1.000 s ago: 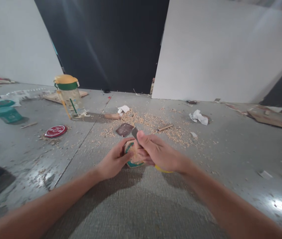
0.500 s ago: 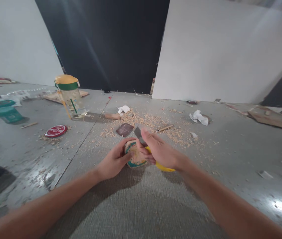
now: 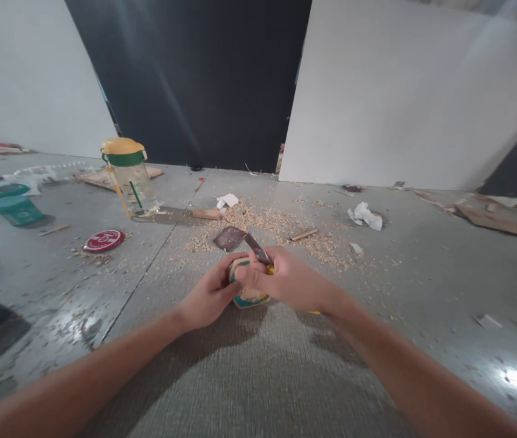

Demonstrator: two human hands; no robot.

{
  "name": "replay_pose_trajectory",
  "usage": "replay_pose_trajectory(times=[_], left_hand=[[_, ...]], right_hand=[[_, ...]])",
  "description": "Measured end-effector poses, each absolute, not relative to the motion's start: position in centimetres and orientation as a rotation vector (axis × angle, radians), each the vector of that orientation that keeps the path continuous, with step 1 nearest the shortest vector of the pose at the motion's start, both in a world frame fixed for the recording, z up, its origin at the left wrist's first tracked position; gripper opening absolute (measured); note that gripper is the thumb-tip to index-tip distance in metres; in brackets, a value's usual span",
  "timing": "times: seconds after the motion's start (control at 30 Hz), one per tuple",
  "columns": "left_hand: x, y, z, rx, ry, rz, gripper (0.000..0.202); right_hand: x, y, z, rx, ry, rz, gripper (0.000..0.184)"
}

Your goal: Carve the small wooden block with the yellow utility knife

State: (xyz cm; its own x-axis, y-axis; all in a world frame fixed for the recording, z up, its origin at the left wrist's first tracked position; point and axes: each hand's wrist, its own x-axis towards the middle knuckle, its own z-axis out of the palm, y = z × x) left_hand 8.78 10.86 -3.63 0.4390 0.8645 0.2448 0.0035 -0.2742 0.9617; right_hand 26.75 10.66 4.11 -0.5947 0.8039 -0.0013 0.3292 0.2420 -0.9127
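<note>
1. Left hand, centre of the frame: the fingers are curled round the left side of the round, pale wooden piece with a teal rim. They clamp it just above the grey work surface. This hand and the wooden piece have not moved in the last second.
2. Right hand: closed tight on the yellow-handled knife with a grey metal blade. It has shifted left since half a second ago. It now covers the upper right of the wooden piece and meets the left fingertips.
3. Knife: the yellow handle, plainly visible under the palm before, is now almost hidden. The blade points to the upper left, towards the dark brown sandpaper sheet.
4. Judgement: the shift suggests the blade has been reset for a fresh cut. The fingers hide whether the edge touches the wood.
5. The pale wood shavings beyond the hands and the clear bottle with a yellow lid at upper left are unchanged.
</note>
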Motion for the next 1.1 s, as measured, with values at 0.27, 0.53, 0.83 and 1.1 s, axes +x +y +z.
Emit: replay_pose_trajectory(times=[0.27,0.53,0.83,1.1], left_hand=[[8.7,11.2,-4.3,1.547,0.673,0.992,0.043],[8.8,10.9,-3.7,1.578,0.705,1.016,0.042],[8.7,10.8,-3.5,1.571,0.744,1.03,0.041],[8.8,10.7,-3.6,1.403,0.834,0.998,0.056]], right_hand=[[26.8,11.1,3.5,-0.899,-1.986,1.45,0.058],[26.7,11.0,3.9,-0.972,-1.927,1.467,0.056],[26.5,11.0,4.0,-1.116,-1.976,1.244,0.054],[28.6,11.8,4.9,-1.212,-2.271,1.063,0.014]])
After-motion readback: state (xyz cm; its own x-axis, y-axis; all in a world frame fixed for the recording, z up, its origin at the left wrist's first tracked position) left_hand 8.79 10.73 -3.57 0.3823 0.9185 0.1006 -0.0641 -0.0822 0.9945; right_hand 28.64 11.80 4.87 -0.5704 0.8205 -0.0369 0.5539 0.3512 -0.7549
